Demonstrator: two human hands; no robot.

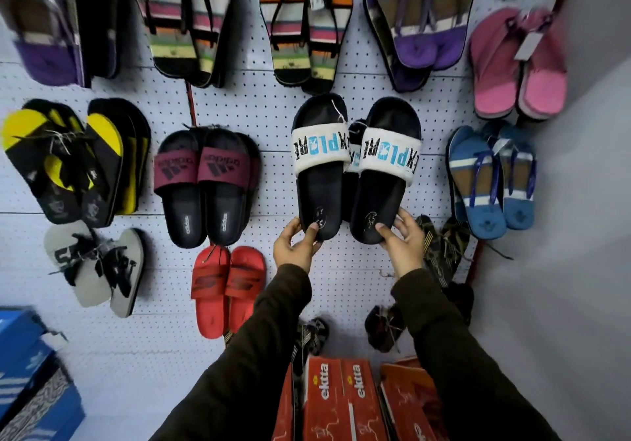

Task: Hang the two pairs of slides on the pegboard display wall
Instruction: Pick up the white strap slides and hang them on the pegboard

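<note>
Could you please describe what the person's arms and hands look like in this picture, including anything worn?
Both arms wear long, dark olive-brown sleeves of a plain, slightly creased fabric that end at the wrists. The left hand and right hand are bare: no gloves are worn, and no rings, watch or bracelets show. The sleeves carry no visible logos or markings.

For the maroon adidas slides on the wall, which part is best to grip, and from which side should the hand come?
Probably the heel ends, from below. The maroon adidas slides hang flat against the pegboard with their heels pointing down and free, so a thumb on the footbed and fingers behind the sole should fit. The wide straps sit higher, and neighbouring pairs crowd the sides.
</note>
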